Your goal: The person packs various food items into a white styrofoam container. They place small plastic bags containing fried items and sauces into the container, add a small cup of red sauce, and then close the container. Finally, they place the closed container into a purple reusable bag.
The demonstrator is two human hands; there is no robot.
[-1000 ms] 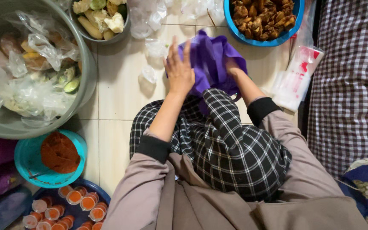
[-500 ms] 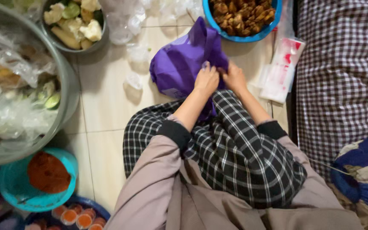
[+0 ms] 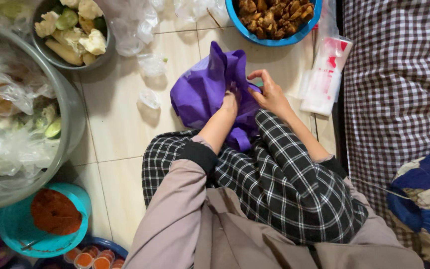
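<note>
Big grey basin: far left, holds plastic-wrapped food.
Purple cloth bag: on the tiled floor, before the knees.
Left hand: pushed into the bag; its state cannot be told.
Right hand: pinches the bag edge.

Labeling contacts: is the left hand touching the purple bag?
Touching. The head view shows the left hand pushed into the folds of the purple bag, fingers hidden in the cloth. The right hand pinches its edge.

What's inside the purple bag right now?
The left hand reaches into the purple bag; the right hand holds its edge. The cloth covers the rest of the inside.
</note>
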